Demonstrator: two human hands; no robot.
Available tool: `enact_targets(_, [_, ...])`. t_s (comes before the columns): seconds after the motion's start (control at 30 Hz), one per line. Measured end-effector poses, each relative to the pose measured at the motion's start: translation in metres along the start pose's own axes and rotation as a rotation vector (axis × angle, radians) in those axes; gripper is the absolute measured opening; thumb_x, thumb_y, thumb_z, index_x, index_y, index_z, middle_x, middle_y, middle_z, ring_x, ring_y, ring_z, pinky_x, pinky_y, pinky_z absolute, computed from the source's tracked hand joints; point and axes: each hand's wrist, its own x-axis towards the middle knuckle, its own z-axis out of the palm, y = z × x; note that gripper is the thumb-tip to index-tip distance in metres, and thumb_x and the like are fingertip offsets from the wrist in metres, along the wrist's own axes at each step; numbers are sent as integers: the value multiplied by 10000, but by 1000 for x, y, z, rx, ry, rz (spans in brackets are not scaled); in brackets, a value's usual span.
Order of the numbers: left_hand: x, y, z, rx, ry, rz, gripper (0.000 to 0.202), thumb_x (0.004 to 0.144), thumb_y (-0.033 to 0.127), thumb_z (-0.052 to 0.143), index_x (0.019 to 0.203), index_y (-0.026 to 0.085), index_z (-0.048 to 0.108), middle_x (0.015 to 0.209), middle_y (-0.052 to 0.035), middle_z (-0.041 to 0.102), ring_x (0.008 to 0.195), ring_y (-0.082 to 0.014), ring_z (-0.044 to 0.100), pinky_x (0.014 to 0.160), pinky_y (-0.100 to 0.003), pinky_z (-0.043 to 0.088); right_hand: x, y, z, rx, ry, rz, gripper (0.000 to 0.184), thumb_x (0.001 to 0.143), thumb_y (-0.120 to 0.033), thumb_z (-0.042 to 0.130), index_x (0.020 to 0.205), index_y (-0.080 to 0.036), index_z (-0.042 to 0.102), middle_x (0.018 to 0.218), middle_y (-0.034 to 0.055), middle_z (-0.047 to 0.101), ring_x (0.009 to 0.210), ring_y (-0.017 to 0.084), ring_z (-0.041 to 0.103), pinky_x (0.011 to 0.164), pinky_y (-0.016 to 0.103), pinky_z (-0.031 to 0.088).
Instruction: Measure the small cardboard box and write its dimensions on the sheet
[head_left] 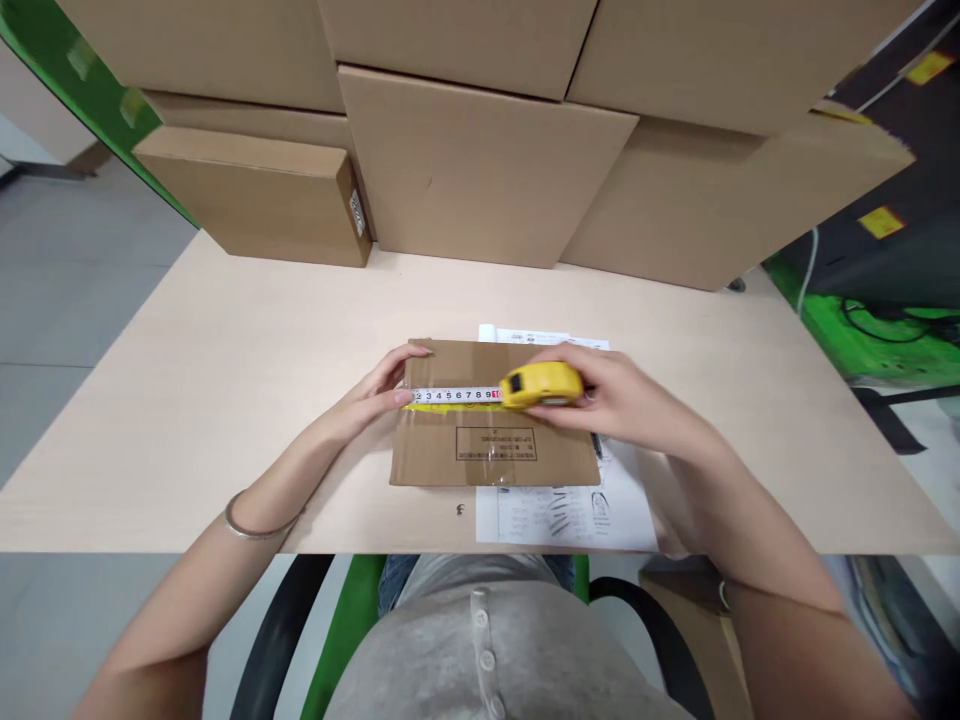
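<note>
- Grasping the yellow tape measure (547,383), the right hand (619,395) has its fingers wrapped about the case, whose mouth faces the left fingers.
- Holding the left edge of the small carton (427,455), the left hand (367,395) rests a fingertip on the far left corner and its thumb at the end of the blade (457,395); the other fingers are partly hidden.
- Between the left thumb and the right fingers, the blade runs straight across the carton's top, its numbers climbing to a red 10 beside the case.
- Just on the near side of the blade, between the two hands' fingers, lies a strip of yellow tape (442,408); closer to the person is a black printed frame (496,444).
- Under the carton, printed paper (525,515) juts out on the near side of the right fingers, and more shows beyond them.
- All around the fingers spreads the pale tabletop (225,420).
- Well beyond the left fingers stands a long cardboard box (262,200) with a white label (358,213) on its right end.
- Straight beyond both hands' fingers, a cardboard panel (480,170) stands at the table's far side.
</note>
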Motion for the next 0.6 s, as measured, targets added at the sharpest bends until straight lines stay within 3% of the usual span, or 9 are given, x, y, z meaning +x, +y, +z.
enact_targets(0.07, [1, -1, 2, -44, 13, -28, 553, 835, 523, 750, 1359, 363, 669, 1502, -47, 583, 1495, -398, 420, 1231, -519, 374, -29, 22, -22, 36, 31, 109, 276, 880, -423, 779, 1102, -282, 697, 935, 25, 736, 752, 200, 663, 626, 329, 502])
enact_targets(0.13, [2, -2, 3, -76, 25, -46, 543, 831, 503, 744, 1352, 372, 669, 1513, -32, 572, 1498, -399, 414, 1226, -518, 374, -51, 41, -36, 42, 97, 192, 289, 852, -434, 807, 1079, -286, 704, 941, 35, 729, 776, 209, 658, 639, 336, 511])
enact_targets(0.27, [3, -3, 4, -57, 46, -52, 538, 810, 525, 756, 1328, 395, 688, 1490, -18, 591, 1505, -397, 390, 1230, -514, 360, -68, 56, -33, 54, 148, 250, 309, 847, -472, 809, 1062, -280, 698, 995, 59, 729, 843, 230, 668, 697, 354, 537])
enact_targets(0.47, [2, 0, 2, -13, 52, -43, 526, 818, 548, 754, 1320, 403, 697, 1481, -20, 606, 1499, -391, 404, 1263, -528, 309, -58, 40, -40, -35, 103, 177, 284, 871, -493, 791, 1055, -299, 694, 900, 28, 723, 742, 212, 643, 633, 346, 491])
enact_targets(0.6, [2, -3, 2, -56, 33, -61, 557, 820, 538, 750, 1356, 403, 677, 1595, 0, 529, 1588, -392, 293, 1313, -553, 229, -19, 10, -34, -117, 47, 10, 221, 919, -441, 754, 1059, -282, 693, 935, 31, 740, 765, 204, 663, 658, 336, 478])
